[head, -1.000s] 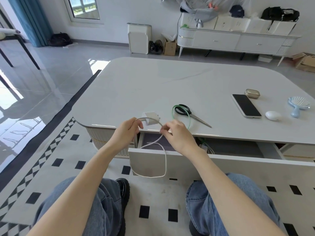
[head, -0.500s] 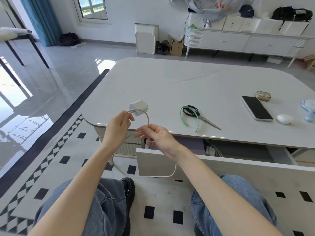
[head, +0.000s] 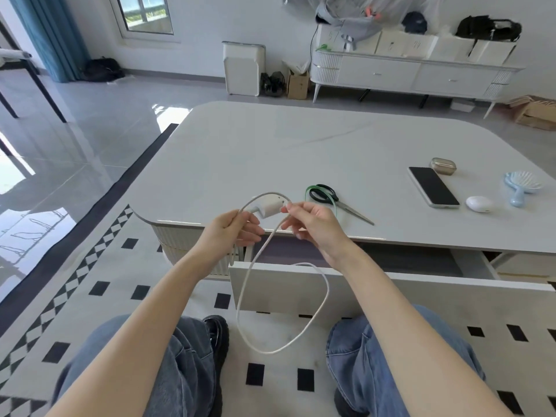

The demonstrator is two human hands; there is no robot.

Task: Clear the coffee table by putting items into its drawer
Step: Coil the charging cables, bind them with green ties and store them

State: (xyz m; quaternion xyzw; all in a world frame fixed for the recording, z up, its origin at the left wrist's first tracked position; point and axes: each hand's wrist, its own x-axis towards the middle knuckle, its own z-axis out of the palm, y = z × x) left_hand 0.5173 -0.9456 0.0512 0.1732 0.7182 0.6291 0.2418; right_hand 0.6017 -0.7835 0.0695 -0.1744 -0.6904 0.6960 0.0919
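Glossy white coffee table with rounded corners, on a black-and-white checkered rug over shiny grey tile. Its drawer is pulled open toward the knees. Above the near edge, the left hand has its fingers curled round the white cable right by the charger block, and the right hand pinches the cable beside the block. The rest of the cable hangs in a big loop in front of the drawer. On the tabletop: scissors, phone, earbud case, blue brush. White sideboard and blue curtain at the back.
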